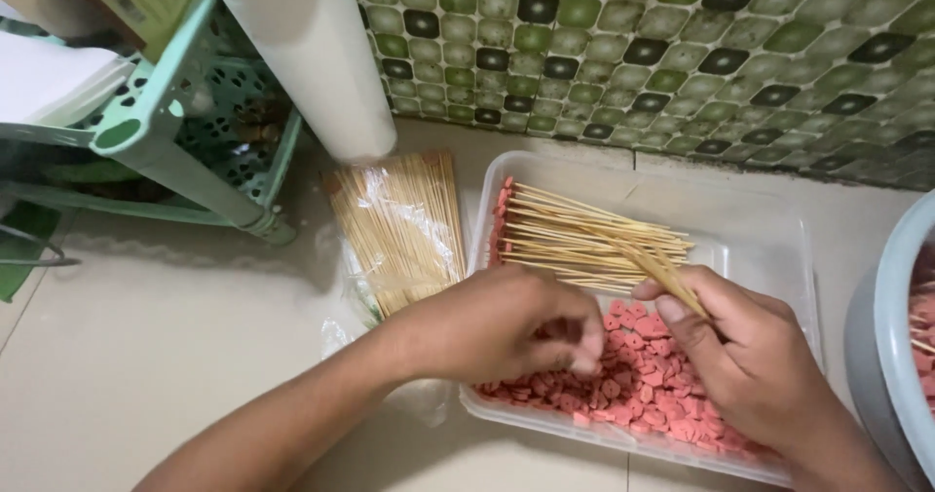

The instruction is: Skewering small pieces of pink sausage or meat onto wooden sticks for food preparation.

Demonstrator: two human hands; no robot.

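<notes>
Your right hand [750, 356] is pinching a thin bamboo skewer [672, 280] between its fingers; your left hand [506, 321], fingers curled, is picking among flat pink sausage slices [643, 380] just beneath them in the clear plastic tub [769, 248].

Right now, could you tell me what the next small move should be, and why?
Probably bring the left hand up to the skewer in the right hand and thread on a pink piece: the left fingers are down among the pieces in the tray.
</notes>
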